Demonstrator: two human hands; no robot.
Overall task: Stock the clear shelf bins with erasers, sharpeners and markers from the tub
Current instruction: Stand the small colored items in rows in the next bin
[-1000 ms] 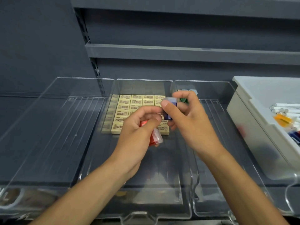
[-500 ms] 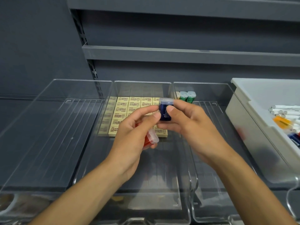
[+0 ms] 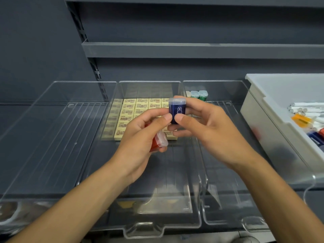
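Sharpener (image 3: 177, 110), blue w/ a rabbit print and a clear cap, stands upright between your two hands, above the middle bin (image 3: 150, 88) near its back-right corner. Your right hand (image 3: 203, 132) grasps it: thumb low on the front face, fingers curled behind. Your left hand (image 3: 140, 139) touches its lower left edge w/ the thumb tip, while the other fingers curl round a red sharpener (image 3: 157, 142) held against the palm. Both hands are closed on stock, neither free.

Handling, as a guess: small hard plastic shell, light, stiff, smooth and prob. a bit slippery. The clear cap may pop off if you squeeze or pull there. Hold the coloured body by its flat faces, thumb vs. fingers, not the cap.

Erasers (image 3: 133, 109) lie in rows along the back edge of the middle bin. The right bin (image 3: 228, 88) has a few capped sharpeners (image 3: 203, 95), two of them green, standing in its back-left corner, so the blue one likely goes next to them. The tub (image 3: 259, 106) sits at the right end of the shelf w/ markers (image 3: 305, 107) inside.
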